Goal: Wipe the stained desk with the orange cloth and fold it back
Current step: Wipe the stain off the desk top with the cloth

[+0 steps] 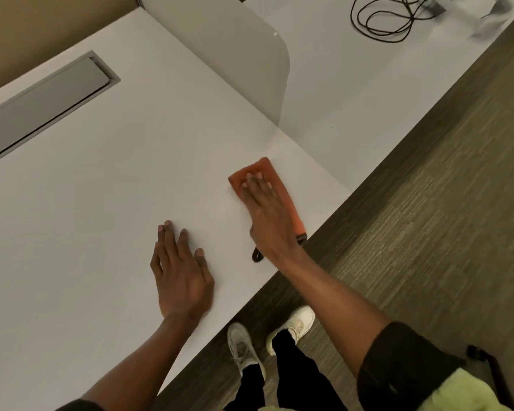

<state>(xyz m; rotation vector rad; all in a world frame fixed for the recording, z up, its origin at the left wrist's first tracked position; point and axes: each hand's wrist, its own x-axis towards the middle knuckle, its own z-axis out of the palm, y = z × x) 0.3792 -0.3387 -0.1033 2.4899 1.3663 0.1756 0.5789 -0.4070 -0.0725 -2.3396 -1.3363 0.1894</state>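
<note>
The orange cloth (267, 176) lies folded into a long strip on the white desk (107, 179), close to the desk's front edge. A small dark loop hangs from its near end. My right hand (266, 215) presses flat on the cloth, fingers spread over its far half. My left hand (180, 271) rests flat on the bare desk to the left of the cloth, fingers apart and holding nothing. I cannot make out any stain on the desk surface.
A grey cable hatch (45, 105) is set into the desk at the far left. A white divider panel (250, 54) rises between this desk and the neighbouring one, where a black cable (383, 19) coils. Carpet floor (428, 203) and my shoes lie right of the edge.
</note>
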